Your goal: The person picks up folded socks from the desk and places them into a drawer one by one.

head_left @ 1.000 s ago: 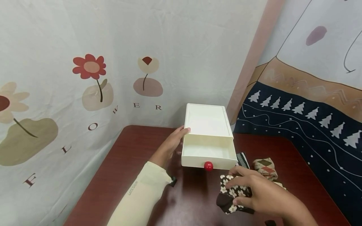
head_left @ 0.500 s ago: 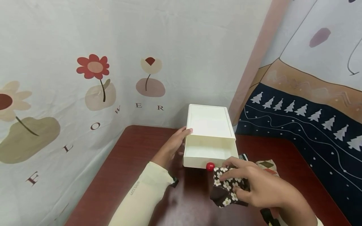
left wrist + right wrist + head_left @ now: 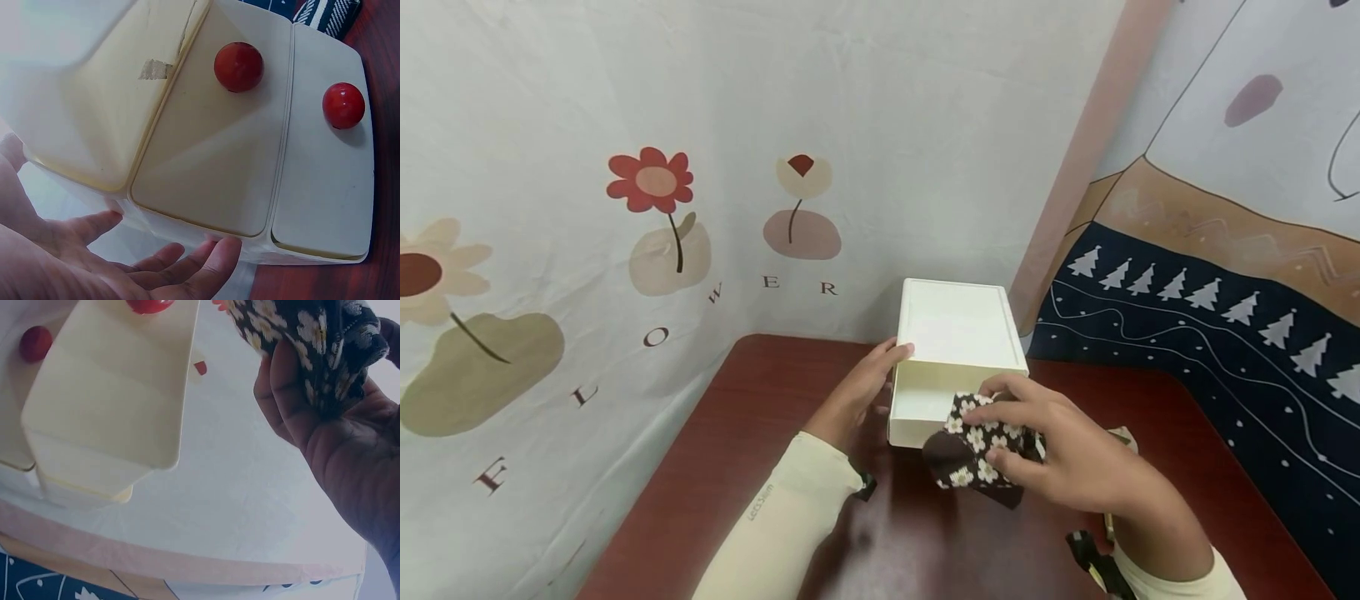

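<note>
My right hand (image 3: 1060, 458) has lifted off the worktop (image 3: 760, 417) and come up to the open drawer (image 3: 921, 400) of the cream drawer box (image 3: 958, 333): a second ago it was down by the front right part of the worktop, low beside the red knob, and now it hovers over the drawer's front edge, hiding that knob in the head view. Fingers and thumb are curled round the folded brown floral socks (image 3: 977, 442), which are clear of the worktop, part over the drawer mouth, part hanging in front of it. From the right wrist view the socks (image 3: 312, 344) sit bunched in my palm.

My left hand (image 3: 857, 392) has not budged, fingers straight and flat against the box's left side at the back of the worktop. The left wrist view shows those fingers (image 3: 200, 262) spread under the box edge, with 2 red knobs (image 3: 238, 66) on the drawer fronts.

Reading the shift, the socks look about ready to go into the drawer. The argyle socks (image 3: 1123, 435) peek out behind my right hand.
</note>
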